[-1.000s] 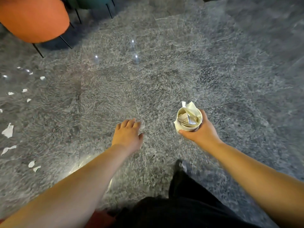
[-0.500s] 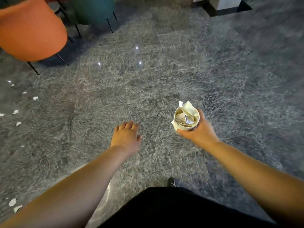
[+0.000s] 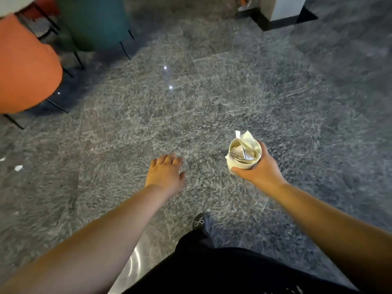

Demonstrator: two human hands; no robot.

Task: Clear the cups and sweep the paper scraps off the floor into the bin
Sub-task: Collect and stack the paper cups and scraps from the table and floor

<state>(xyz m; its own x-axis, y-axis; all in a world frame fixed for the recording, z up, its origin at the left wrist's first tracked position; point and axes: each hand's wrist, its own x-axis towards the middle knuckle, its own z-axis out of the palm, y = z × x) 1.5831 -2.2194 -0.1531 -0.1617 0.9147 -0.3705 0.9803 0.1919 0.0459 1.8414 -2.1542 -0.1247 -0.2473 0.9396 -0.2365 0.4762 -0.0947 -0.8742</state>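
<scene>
cup (image 3: 244,158) stuffed with paper gripped by right hand (image 3: 257,170); left hand (image 3: 165,175) relaxed, empty; orange chair (image 3: 25,71) left.

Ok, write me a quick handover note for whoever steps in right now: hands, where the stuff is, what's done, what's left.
Right hand grips a paper cup, held upright and stuffed with crumpled paper; it may be a stack of cups.
Left hand is open, holds nothing, reaching forward over the floor.
Done: cup and some paper gathered.
Left: paper scraps lie on the floor at far left, below the orange chair. No bin clearly in view; find it, empty the cup load, sweep up the scraps.
</scene>
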